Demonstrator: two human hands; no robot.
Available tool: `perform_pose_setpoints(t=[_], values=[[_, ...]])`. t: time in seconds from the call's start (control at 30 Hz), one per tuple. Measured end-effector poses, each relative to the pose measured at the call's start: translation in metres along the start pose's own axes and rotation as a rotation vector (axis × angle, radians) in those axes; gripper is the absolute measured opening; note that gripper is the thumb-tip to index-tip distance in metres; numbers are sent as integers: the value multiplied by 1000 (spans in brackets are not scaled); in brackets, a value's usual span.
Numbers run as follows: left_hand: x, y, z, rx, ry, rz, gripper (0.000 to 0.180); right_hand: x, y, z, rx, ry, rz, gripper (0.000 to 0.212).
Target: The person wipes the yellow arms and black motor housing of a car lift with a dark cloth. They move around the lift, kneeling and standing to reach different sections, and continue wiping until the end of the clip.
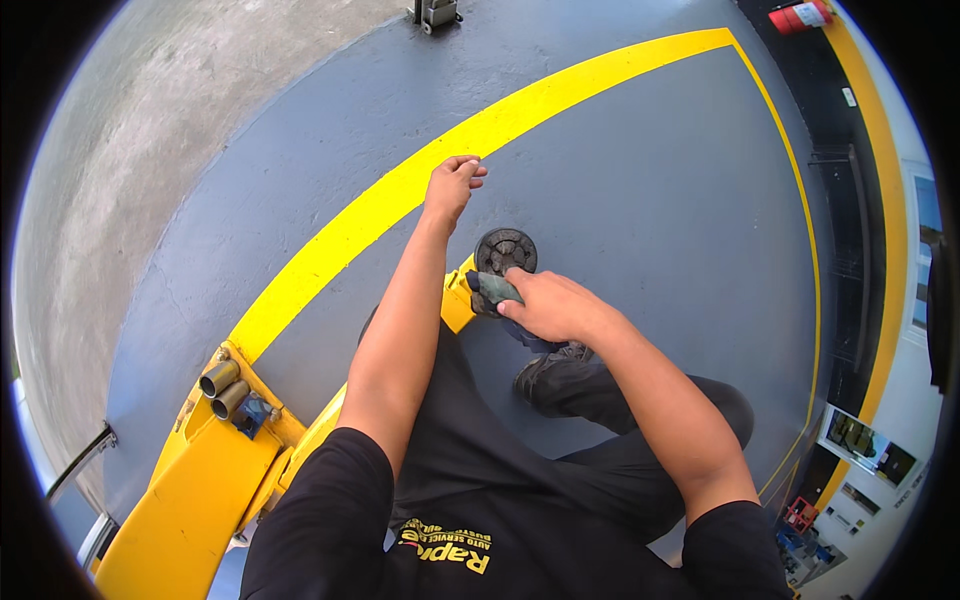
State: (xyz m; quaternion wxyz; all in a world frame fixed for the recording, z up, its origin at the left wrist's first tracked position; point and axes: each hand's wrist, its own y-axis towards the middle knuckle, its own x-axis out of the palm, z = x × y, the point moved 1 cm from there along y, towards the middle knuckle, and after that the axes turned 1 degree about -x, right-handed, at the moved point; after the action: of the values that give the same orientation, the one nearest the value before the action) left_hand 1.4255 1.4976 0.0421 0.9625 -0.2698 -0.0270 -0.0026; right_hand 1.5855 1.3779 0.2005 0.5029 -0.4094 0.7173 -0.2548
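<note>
My right hand [548,302] is closed round a dark grey-green rag [492,289], part of which hangs below the fingers. The rag lies against the near side of a round black lift pad [506,249], which has a ridged, dirty top. That pad sits at the end of a yellow lift arm [458,303], partly hidden behind my left forearm. Farther out, my left hand [453,190] hovers over the yellow floor line with its fingers loosely bent and slightly apart. I see nothing in it.
On the left stands a yellow steel lift part [215,480] with two metal tubes [225,388] on it. My shoe [550,368] is close below the pad. A metal fitting [436,14] lies on the far floor; a red extinguisher [800,17] is by the right wall.
</note>
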Motion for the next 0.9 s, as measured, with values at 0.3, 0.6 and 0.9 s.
perform_pose_setpoints(t=[0.3, 0.6, 0.9], values=[[29, -143, -21, -31, -264, -231, 31, -84, -100, 2, -201, 429, 492, 47], [27, -139, -40, 44, 97, -189, 33, -94, -125, -17, -677, 1461, 108, 45], [29, -128, -77, 31, 339, -288, 28, -97, -149, 20, -743, 1691, 223, 43]])
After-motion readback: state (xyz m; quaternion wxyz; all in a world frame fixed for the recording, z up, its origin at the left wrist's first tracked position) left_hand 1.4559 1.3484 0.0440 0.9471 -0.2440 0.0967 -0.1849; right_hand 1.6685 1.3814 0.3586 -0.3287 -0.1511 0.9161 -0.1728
